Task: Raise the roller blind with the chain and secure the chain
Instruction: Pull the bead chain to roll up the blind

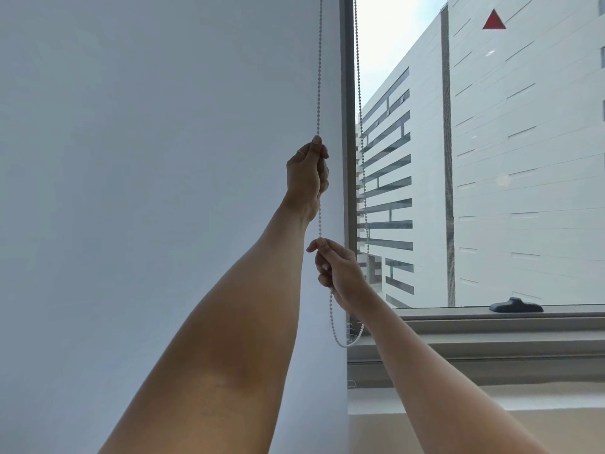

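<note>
An upper-floor room in a city, home or office unclear: a plain white painted wall [131, 158] fills the left, a grey metal window frame [348, 93] with a white beaded blind chain [319, 60] stands right, and a pale panelled high-rise facade [523, 158] rises far outside.

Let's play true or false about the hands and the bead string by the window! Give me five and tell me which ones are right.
1. Both hands hold the same strand of the chain. True.
2. The right hand is higher than the left hand. False: the left hand is the higher one.
3. The chain's loop hangs below the right hand. True.
4. A blind covers all the window glass. False: the glass in view is bare, and a building shows through it.
5. The left hand wears a ring. True.
</note>
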`<move>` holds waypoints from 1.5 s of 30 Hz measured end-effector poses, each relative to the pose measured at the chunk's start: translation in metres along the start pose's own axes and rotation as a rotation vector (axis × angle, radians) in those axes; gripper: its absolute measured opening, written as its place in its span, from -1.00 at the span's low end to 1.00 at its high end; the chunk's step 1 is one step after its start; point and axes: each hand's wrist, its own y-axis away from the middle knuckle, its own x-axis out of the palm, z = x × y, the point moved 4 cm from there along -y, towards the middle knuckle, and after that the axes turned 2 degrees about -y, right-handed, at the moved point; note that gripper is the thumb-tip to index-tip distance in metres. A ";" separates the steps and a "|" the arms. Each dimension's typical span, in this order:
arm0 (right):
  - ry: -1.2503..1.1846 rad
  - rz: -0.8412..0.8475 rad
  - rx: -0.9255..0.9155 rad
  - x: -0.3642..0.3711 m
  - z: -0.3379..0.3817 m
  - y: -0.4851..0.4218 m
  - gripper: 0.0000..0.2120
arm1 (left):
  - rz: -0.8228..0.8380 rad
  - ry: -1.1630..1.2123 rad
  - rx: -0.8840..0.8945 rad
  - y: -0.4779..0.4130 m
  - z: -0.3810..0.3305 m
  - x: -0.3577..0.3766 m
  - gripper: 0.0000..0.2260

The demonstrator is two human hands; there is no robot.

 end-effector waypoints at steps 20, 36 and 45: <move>-0.146 -0.048 -0.107 0.027 0.109 -0.068 -0.76 | 0.031 0.070 -0.102 0.053 0.063 -0.030 -0.69; 0.007 -0.326 -0.236 0.024 0.101 -0.066 -0.68 | 0.126 0.007 -0.161 0.068 0.090 -0.034 -0.68; -0.020 -0.275 -0.247 0.016 0.079 -0.050 -0.71 | 0.065 0.059 -0.240 0.030 0.059 -0.050 -0.60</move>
